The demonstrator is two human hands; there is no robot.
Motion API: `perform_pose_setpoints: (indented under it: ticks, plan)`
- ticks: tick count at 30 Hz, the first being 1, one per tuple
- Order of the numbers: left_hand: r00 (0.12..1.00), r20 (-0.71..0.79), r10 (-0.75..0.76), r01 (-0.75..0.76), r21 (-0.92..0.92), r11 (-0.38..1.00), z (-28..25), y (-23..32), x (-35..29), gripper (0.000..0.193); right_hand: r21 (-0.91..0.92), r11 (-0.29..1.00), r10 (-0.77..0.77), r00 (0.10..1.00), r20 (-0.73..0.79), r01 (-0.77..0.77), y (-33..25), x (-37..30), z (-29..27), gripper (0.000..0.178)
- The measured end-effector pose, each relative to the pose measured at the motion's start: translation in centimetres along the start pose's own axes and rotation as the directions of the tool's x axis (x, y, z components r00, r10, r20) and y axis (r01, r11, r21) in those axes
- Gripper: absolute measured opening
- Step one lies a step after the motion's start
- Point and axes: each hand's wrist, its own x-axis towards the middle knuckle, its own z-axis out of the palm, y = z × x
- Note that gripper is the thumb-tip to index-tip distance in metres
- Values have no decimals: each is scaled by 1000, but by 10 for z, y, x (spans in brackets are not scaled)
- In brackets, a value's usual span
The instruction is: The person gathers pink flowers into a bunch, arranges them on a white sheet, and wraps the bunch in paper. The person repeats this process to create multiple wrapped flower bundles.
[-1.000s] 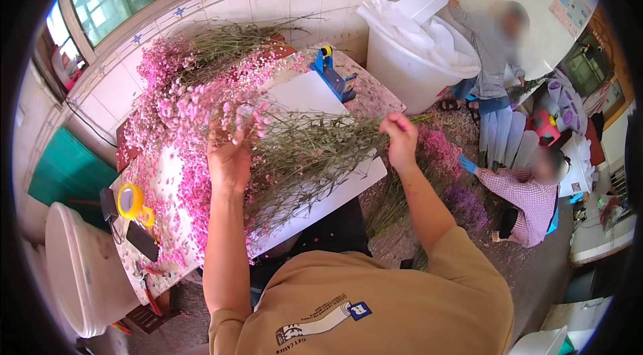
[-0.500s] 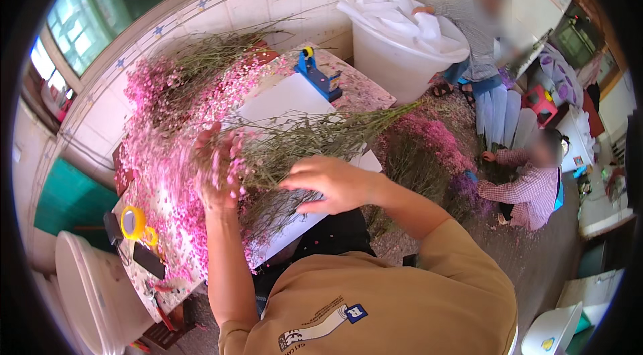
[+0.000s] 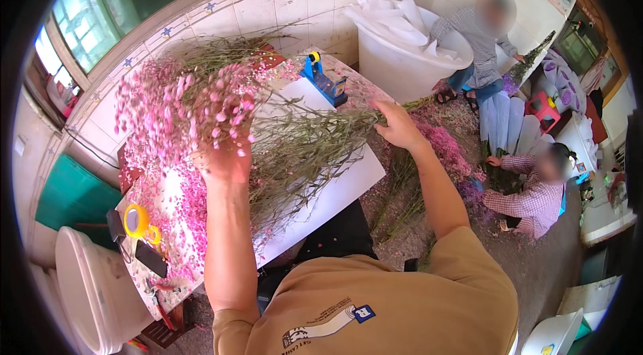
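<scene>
A bunch of small pink dried flowers (image 3: 194,97) with long grey-green stems (image 3: 315,137) lies across a white paper sheet (image 3: 355,171) on the table. My left hand (image 3: 226,157) is in among the pink heads and closed on the bunch; the blossoms partly hide its fingers. At the stem end on the right, my right hand (image 3: 400,126) wraps its thumb and fingers round the stalks. More cut stems (image 3: 228,50) lie behind the bunch, near a blue tape dispenser (image 3: 323,80).
Yellow tape rolls (image 3: 136,220), a black phone (image 3: 151,259) and red-handled pliers (image 3: 157,291) lie at the table's left. White tubs stand front left and at the back (image 3: 408,43). Flower bunches (image 3: 442,154) lie on the floor to the right, by two co-workers.
My right hand has moved right and away from me, from mid-stem to the stem ends. The pink heads have lifted and spread around my left hand.
</scene>
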Motion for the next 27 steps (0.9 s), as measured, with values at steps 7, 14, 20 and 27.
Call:
perform_pose_setpoints:
  ticks: [7, 14, 20, 27]
  plan:
    - [992, -92, 81, -80, 13, 997, 54, 2, 10, 44, 309, 950, -8, 981, 194, -53, 23, 38, 21, 35]
    - [942, 320, -104, 172, -189, 967, -37, 47, 6, 51, 348, 919, -250, 956, 156, 184, -115, 86, 9, 45]
    - [999, -34, -31, 34, 110, 993, 18, 27, -8, 47, 342, 912, -297, 940, 170, 227, -184, 112, 27, 58]
    - [990, 102, 98, -126, 952, 280, -41, 82, -23, 35, 385, 883, -281, 959, -21, 268, -211, 131, 35, 39]
